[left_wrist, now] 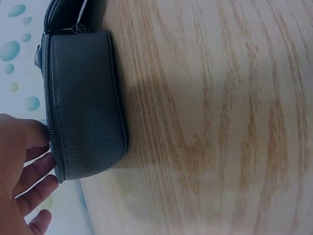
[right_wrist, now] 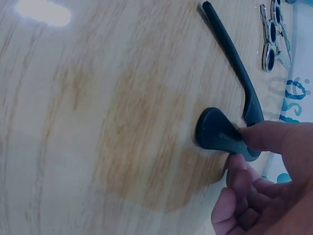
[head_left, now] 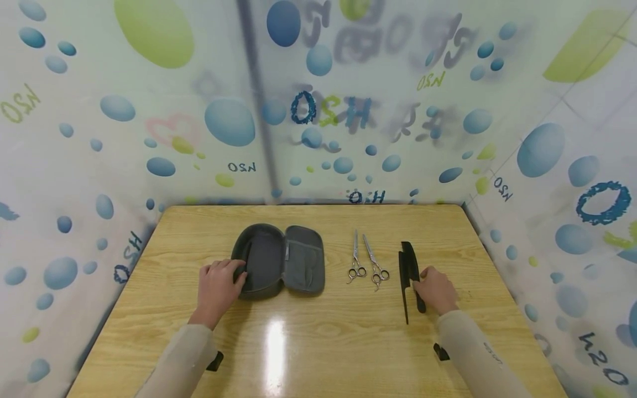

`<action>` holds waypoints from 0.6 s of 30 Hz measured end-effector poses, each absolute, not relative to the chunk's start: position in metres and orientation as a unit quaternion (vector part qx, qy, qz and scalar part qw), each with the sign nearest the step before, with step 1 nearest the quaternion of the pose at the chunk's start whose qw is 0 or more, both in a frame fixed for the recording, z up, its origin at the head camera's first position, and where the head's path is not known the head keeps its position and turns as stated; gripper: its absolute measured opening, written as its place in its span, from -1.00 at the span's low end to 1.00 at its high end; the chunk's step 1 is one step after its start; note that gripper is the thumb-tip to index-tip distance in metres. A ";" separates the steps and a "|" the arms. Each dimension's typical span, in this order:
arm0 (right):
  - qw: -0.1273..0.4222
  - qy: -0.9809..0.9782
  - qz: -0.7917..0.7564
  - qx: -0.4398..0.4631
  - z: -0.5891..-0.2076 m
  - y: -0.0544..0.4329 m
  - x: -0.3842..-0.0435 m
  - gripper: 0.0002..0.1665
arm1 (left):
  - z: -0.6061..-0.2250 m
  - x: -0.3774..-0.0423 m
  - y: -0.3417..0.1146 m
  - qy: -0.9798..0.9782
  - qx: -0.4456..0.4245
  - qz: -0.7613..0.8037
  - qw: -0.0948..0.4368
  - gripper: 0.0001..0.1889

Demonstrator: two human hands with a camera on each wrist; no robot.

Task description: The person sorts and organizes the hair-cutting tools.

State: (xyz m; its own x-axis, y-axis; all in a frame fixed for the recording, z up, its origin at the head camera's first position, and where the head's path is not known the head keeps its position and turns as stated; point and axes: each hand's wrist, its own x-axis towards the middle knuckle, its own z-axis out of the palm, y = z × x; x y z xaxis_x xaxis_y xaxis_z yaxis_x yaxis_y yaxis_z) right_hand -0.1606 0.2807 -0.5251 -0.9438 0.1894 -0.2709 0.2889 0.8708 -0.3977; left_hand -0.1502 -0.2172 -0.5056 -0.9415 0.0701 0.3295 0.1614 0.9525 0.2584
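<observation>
A dark grey zip case [head_left: 259, 260] lies opened out on the table, its lid [head_left: 304, 260] folded to the right. My left hand [head_left: 219, 284] holds the case's left rim, fingertips at the zipper edge [left_wrist: 53, 98]. Over on the right, my right hand [head_left: 437, 289] pinches the handle of a black wide comb [head_left: 412, 262] between thumb and fingers. The handle's rounded end [right_wrist: 214, 129] sticks out past the fingers in the right wrist view. Close along its left side lies a black tail comb [head_left: 402, 276], its thin tail pointing towards me.
Two pairs of metal scissors, one straight [head_left: 355, 257] and one angled [head_left: 372, 257], lie between the case and the combs. The wooden table [head_left: 328, 348] ends at a patterned wall [head_left: 199, 138] behind, with another wall on each side.
</observation>
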 end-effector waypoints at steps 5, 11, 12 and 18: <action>0.117 0.956 -0.232 0.133 -0.523 0.280 -0.160 -0.55 | -0.507 -0.150 -0.218 -0.974 -0.060 -0.144 0.162 -0.75; 0.118 0.954 -0.242 0.136 -0.520 0.279 -0.159 -0.54 | -0.509 -0.150 -0.219 -0.975 -0.057 -0.149 0.155 -0.76; 0.115 0.954 -0.243 0.134 -0.521 0.279 -0.159 -0.54 | -0.509 -0.150 -0.219 -0.975 -0.056 -0.149 0.154 -0.75; 0.110 0.955 -0.243 0.131 -0.520 0.280 -0.160 -0.63 | -0.510 -0.150 -0.219 -0.974 -0.056 -0.153 0.155 -0.76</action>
